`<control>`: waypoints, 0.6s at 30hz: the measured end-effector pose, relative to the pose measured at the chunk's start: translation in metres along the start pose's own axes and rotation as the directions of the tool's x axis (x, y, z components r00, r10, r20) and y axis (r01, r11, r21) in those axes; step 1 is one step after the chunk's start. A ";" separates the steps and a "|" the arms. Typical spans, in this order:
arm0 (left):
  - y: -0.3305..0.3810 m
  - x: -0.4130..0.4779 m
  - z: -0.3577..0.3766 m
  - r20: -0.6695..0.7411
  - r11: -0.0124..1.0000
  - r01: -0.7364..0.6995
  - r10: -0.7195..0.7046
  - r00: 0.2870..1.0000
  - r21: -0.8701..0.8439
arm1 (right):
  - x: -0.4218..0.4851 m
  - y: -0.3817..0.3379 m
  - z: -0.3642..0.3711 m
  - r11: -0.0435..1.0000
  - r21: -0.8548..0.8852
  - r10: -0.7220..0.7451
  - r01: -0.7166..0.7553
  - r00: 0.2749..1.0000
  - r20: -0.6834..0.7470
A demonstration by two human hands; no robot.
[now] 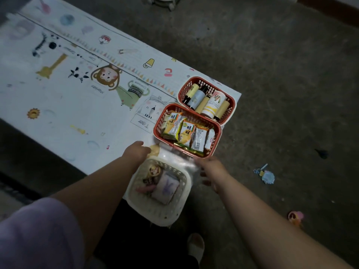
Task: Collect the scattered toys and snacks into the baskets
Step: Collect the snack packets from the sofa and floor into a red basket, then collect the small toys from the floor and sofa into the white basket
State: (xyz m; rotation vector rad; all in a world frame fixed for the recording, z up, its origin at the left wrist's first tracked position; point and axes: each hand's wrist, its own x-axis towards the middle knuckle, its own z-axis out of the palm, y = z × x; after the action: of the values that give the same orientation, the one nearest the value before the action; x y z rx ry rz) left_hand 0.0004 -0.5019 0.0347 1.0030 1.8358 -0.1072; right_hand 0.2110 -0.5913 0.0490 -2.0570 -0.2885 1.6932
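The left hand (pixel 138 152) sits at the far left corner of the white basket (pixel 174 216) with its fingers turned away, so I cannot tell whether it grips the rim. The right hand (pixel 211 171) is blurred just beside the right rim, fingers spread and holding nothing. On so loose a hold the basket could tip and spill the toys (pixel 165 187) inside. It also seems to hang past the edge of the play mat (pixel 77 105), where a nudge might upset it. Both forearms reach forward and down, the 2 hands flanking the basket. Just beyond, 2 red baskets touch each other: the nearer red basket (pixel 156 129) is packed with snack packets (pixel 186 131), and the farther red basket (pixel 232 107) holds bottles (pixel 211 102). On the floor (pixel 272 74) to the right, a blue charm (pixel 268 176) and a pink toy (pixel 295 217) lie well apart from the baskets, easy to overlook or step on.
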 end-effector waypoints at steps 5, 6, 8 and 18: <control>-0.041 -0.024 0.016 0.028 0.976 0.084 -0.091 0.995 0.200 | -0.020 0.021 0.012 0.942 -0.336 0.064 0.000 0.982 0.178; -0.048 -0.029 0.020 0.041 0.974 0.095 -0.105 0.994 0.208 | -0.022 0.025 0.014 0.932 -0.362 0.076 -0.001 0.978 0.195; -0.058 -0.035 0.025 0.037 0.979 0.105 -0.113 0.993 0.178 | -0.023 0.032 0.020 0.922 -0.386 0.071 0.010 0.978 0.196; -0.078 -0.066 0.028 0.012 1.000 0.015 -0.016 1.000 0.022 | -0.045 0.047 0.000 0.959 -0.280 0.004 0.031 0.992 0.123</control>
State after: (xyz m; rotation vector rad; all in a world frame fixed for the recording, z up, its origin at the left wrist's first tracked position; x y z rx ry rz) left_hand -0.0215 -0.6046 0.0459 1.0014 1.8355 -0.1426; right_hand 0.1952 -0.6519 0.0665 -2.1427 -0.6151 1.8641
